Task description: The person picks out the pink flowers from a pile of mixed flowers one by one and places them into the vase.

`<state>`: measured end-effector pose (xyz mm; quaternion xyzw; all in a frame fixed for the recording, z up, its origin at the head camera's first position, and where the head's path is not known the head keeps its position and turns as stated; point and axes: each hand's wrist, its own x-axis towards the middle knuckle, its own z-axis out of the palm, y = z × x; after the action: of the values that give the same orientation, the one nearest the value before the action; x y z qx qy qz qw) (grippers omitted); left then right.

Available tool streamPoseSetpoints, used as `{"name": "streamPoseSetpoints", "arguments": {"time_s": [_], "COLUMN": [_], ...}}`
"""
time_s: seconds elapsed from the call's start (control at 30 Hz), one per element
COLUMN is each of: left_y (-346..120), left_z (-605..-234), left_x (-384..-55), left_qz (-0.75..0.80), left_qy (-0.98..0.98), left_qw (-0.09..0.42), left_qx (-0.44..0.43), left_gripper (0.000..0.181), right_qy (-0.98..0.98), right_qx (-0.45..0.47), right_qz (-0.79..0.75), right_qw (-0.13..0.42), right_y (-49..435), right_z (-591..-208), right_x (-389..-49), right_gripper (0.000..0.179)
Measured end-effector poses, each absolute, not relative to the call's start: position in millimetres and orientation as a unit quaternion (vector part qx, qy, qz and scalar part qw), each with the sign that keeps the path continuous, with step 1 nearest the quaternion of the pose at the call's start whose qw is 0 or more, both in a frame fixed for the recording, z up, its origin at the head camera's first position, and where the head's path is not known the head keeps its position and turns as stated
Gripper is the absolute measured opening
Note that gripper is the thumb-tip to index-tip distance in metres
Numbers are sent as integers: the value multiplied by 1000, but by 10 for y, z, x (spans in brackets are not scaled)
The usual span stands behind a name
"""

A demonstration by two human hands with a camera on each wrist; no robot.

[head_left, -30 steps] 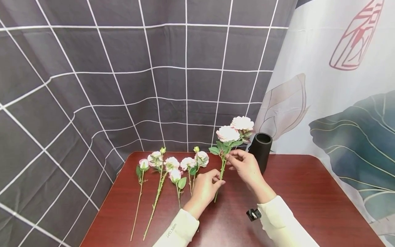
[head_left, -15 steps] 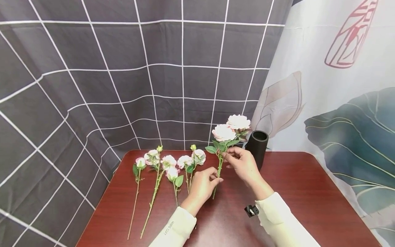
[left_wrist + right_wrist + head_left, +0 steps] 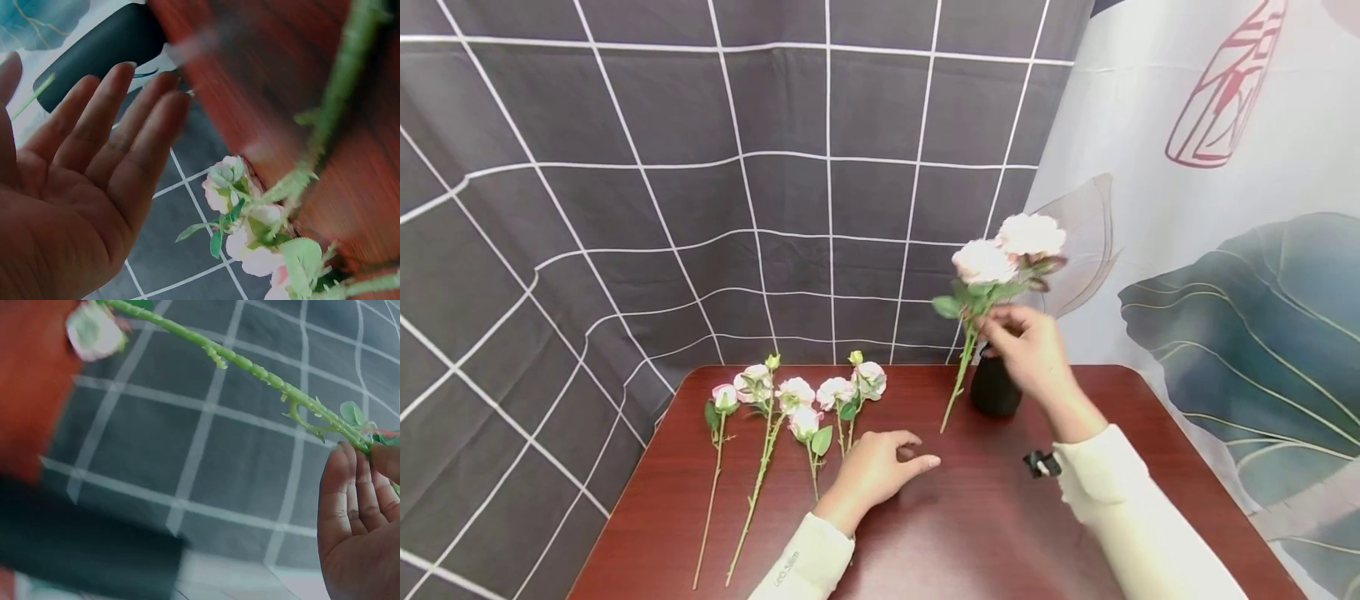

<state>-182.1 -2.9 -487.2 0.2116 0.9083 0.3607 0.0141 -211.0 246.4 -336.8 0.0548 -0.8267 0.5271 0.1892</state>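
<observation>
My right hand pinches the green stem of a flower with two large pale pink blooms, just below its leaves. The flower is raised, its stem slanting down to the left with the lower end free. Behind the hand stands a black vase, its mouth hidden in the head view; the right wrist view shows part of the same dark vase. My left hand is empty, low over the table beside the lying flowers. Its fingers are extended in the left wrist view, with the palm showing.
Several pink and white flowers lie on the red-brown table at the left, among them a single-bud stem and a longer branched stem. A dark grid curtain hangs behind; a patterned white curtain is at the right.
My left hand has let go of the stem and its fingers have spread. My right hand has lifted the flower up and to the right, in front of the black vase.
</observation>
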Motion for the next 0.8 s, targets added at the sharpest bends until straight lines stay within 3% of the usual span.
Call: {"name": "streamPoseSetpoints", "arguments": {"time_s": [0.2,0.3,0.37,0.6,0.8], "left_y": [-130,-164,-183,-195,-154], "left_z": [-4883,-4880,-4878,-4883,-4905], "left_x": [-1739,-1700,-1672,-1600,-1562], "left_qz": [311,313,318,318,335], "left_qy": [927,926,923,921,915], "left_qw": [4,0,2,6,8], "left_qx": [209,213,217,225,226], "left_gripper": [56,54,50,41,35], "right_qy": [-796,-775,-768,-782,-813], "right_qx": [21,-3,-17,-47,-49], "right_qz": [533,535,529,509,482], "right_qw": [287,337,360,358,322], "right_y": [2857,3012,3097,3241,3291], "right_z": [-2789,-2608,-2548,-2598,-2817], "right_x": [-2223,-2283,-2320,-2428,-2478], "right_gripper": [15,5,7,4,26]}}
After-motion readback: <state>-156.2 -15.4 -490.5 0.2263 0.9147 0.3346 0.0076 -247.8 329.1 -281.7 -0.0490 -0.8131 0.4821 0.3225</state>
